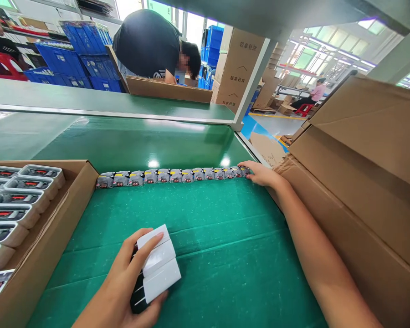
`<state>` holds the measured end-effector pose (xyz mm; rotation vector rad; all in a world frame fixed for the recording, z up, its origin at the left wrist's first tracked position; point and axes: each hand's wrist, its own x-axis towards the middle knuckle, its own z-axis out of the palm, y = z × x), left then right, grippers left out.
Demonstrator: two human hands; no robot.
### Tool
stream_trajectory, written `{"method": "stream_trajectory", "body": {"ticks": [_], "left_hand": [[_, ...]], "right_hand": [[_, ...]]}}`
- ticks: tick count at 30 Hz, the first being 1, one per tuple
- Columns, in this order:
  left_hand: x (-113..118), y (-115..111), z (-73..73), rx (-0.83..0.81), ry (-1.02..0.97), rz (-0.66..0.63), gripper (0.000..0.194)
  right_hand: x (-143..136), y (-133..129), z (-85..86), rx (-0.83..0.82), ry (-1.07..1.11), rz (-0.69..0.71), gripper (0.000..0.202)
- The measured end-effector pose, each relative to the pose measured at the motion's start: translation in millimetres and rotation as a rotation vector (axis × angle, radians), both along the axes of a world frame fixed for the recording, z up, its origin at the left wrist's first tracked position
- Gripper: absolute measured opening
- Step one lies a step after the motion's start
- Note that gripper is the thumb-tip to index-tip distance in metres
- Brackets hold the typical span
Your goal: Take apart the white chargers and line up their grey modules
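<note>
Beside the right hand (pixel 258 174), brown carton (pixel 357 196).

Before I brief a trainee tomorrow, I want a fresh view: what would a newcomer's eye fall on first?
Probably the left hand, low and left of centre, holding white blocks with black sides. Next comes the row of small grey packs across the green table, with the right hand at its right end. At the left edge, an open carton holds pale trays.

A long green work surface (pixel 218 223), stacked blue crates (pixel 63 61) and piled cartons (pixel 237 64) mark a factory.
</note>
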<state>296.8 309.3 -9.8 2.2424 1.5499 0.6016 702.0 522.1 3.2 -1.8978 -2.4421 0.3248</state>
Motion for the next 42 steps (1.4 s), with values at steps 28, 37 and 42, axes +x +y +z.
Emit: {"method": "stream_trajectory", "body": {"ticks": [28, 37, 42], "left_hand": [[0, -11, -5.7, 0.176, -0.405, -0.257, 0.091], [-3, -15, -7.9, 0.065, -0.449, -0.27, 0.093], [-4, -10, -12.5, 0.067, -0.298, -0.256, 0.101]], "right_hand": [[-201, -152, 24.3, 0.298, 0.843, 0.777, 0.014], [-215, -170, 13.6, 0.4, 0.64, 0.65, 0.019], [-210, -159, 1.0, 0.263, 0.773, 0.635, 0.012]]}}
